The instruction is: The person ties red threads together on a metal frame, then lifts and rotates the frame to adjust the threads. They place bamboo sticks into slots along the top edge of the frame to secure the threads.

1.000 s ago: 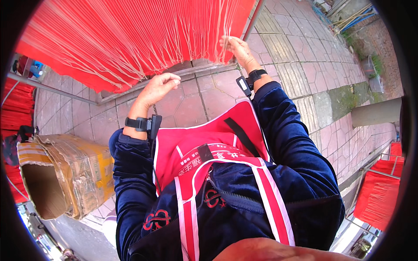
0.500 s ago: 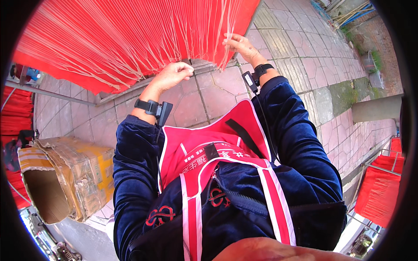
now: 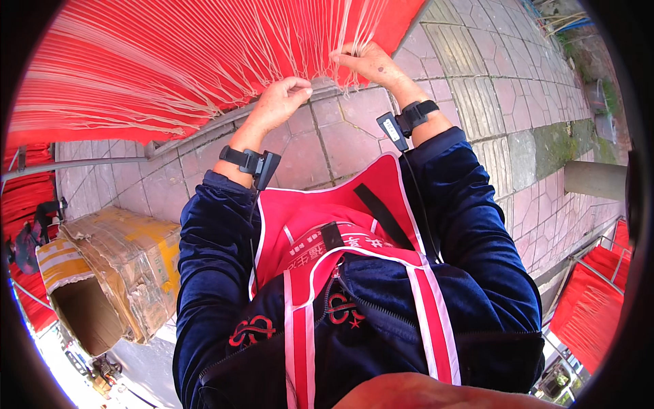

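The person wears a dark blue velvety jacket point(image 3: 470, 238) with red emblems, under a red apron point(image 3: 320, 225) with pink-white trim and a black strap. Behind each hand, 1 black wristband point(image 3: 242, 158) carries a small sensor box.

Both hands, left hand point(image 3: 279, 102) beside right hand point(image 3: 368, 65), meet the hanging strings point(image 3: 204, 61); cardboard box point(image 3: 102, 273) lies lower left
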Demonstrator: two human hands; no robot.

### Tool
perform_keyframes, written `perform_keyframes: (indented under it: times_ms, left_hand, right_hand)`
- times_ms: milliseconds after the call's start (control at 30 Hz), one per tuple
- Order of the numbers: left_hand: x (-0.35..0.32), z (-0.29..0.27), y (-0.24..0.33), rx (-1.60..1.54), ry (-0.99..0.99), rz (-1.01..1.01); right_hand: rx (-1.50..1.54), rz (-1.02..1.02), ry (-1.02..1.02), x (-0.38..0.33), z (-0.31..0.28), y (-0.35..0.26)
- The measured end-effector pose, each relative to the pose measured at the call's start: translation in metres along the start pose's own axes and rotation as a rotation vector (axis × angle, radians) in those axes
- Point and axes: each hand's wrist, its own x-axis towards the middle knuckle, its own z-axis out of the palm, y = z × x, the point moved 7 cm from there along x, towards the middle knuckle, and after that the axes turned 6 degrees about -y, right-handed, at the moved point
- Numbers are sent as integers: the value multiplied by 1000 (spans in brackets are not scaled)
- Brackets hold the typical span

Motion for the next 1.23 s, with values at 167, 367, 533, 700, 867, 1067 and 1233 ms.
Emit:
perform_keyframes:
  times_ms: [167, 367, 533, 700, 867, 1067, 1233]
  left_hand:
    - [6, 0, 19, 7, 163, 174]
    - [14, 18, 14, -105, -39, 169]
    - [6, 26, 15, -222, -148, 130]
    - [1, 29, 12, -331, -205, 73]
    - [4, 31, 2, -346, -204, 11]
    - [8, 28, -2, -195, -161, 64]
    - [7, 28, 0, -248, -248, 69]
  right_hand:
    - [179, 4, -193, -15, 17, -24]
    - [381, -24, -152, -31, 22, -34]
    - [393, 82, -53, -38, 16, -15]
    - [435, 86, -50, -38, 17, -10]
    - [458, 53, -51, -34, 17, -11]
    - [562, 39, -59, -30, 16, -4]
    - [657, 47, -67, -26, 13, 4]
